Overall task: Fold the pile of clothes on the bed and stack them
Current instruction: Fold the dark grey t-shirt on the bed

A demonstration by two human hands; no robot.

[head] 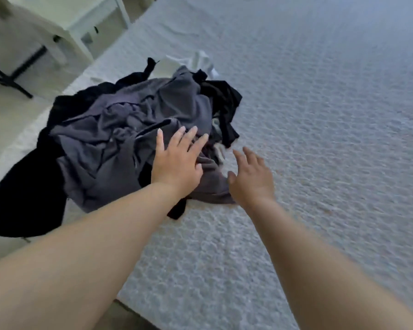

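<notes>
**Hands over the clothes pile**

Two bare forearms reach out from the near edge of the bed [320,115], over its pale textured cover. Left hand [177,160] lies flat on the near right part of the pile of clothes [119,148], fingers straight and spread, gripping nothing. Right hand [250,177] hangs just right of the pile, fingers loosely spread, holding nothing. Grey garments top the pile, black ones around, white cloth [196,63] behind. Left of the bed stands a white table [65,22].

No readable text, labels, brands, numbers or signs anywhere in the head view; clothes, bedcover and furniture show no legible print
</notes>
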